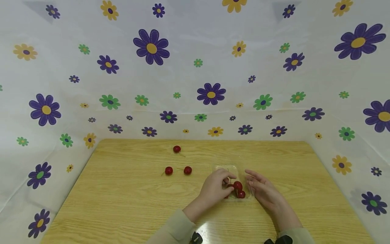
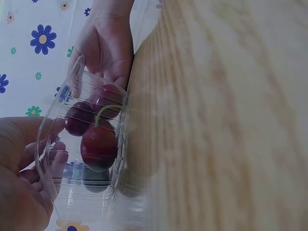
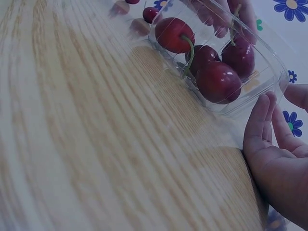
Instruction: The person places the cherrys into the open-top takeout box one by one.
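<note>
A clear plastic box with several dark red cherries in it stands on the table. My left hand reaches over its left side, thumb and fingers bent loosely and apart beside the cherries. In the left wrist view, the left thumb comes close to one dark cherry at the rim. A green stem curves from another cherry. My right hand is at the box's right side with fingers extended; in the right wrist view its fingertips are right by the box's end wall.
Left of the box lie three loose cherries with stems: one farther back, one at left and one nearer the box. The wooden table meets a flower-printed sheet at the back and sides.
</note>
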`<state>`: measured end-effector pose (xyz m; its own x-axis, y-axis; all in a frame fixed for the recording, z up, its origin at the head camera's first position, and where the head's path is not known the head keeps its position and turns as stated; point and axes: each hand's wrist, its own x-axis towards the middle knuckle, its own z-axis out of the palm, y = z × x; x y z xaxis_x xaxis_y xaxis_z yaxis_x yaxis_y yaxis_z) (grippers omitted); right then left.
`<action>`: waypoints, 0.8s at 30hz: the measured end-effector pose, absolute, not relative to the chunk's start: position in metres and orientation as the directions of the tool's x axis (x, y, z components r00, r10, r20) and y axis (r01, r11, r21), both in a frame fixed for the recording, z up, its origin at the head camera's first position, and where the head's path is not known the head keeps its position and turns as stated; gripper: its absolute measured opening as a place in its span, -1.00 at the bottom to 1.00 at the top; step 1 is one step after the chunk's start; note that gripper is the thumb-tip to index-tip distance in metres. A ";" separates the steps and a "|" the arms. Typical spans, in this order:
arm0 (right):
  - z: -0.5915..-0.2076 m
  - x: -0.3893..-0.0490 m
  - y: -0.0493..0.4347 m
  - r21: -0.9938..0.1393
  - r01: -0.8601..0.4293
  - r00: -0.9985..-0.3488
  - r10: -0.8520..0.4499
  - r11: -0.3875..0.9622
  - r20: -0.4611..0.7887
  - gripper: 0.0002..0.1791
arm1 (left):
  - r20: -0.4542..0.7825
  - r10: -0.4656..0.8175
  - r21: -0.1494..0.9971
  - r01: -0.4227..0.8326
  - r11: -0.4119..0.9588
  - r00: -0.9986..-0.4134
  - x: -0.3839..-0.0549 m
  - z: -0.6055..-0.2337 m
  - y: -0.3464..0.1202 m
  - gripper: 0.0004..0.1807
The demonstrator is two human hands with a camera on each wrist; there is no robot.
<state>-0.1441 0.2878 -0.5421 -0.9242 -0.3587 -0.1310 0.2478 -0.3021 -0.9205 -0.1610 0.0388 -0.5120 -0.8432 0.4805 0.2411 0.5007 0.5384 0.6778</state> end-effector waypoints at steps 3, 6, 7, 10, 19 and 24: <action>-0.542 -0.144 0.288 -0.921 0.243 -0.924 -0.363 -0.305 -0.123 -0.53 | 0.243 0.480 0.689 0.498 0.527 -0.843 -0.161 -0.512 0.039 -0.69; -0.542 -0.144 0.288 -0.919 0.242 -0.922 -0.367 -0.311 -0.118 -0.53 | 0.245 0.482 0.699 0.498 0.514 -0.841 -0.162 -0.512 0.038 -0.71; -0.543 -0.144 0.288 -0.919 0.242 -0.922 -0.368 -0.311 -0.119 -0.52 | 0.243 0.482 0.707 0.494 0.507 -0.842 -0.162 -0.512 0.038 -0.71; -0.543 -0.144 0.289 -0.918 0.247 -0.921 -0.371 -0.312 -0.122 -0.52 | 0.237 0.482 0.730 0.482 0.485 -0.844 -0.162 -0.513 0.038 -0.72; -0.542 -0.145 0.289 -0.917 0.248 -0.919 -0.377 -0.314 -0.120 -0.53 | 0.239 0.485 0.748 0.478 0.460 -0.841 -0.162 -0.512 0.037 -0.74; -0.542 -0.144 0.289 -0.917 0.244 -0.919 -0.376 -0.315 -0.115 -0.52 | 0.232 0.481 0.764 0.464 0.448 -0.845 -0.160 -0.510 0.037 -0.76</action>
<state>-0.1443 0.2888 -0.5423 -0.9194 -0.3763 -0.1149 0.2435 -0.3149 -0.9173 -0.1603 0.0366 -0.5097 -0.8453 0.4814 0.2318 0.4645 0.4477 0.7641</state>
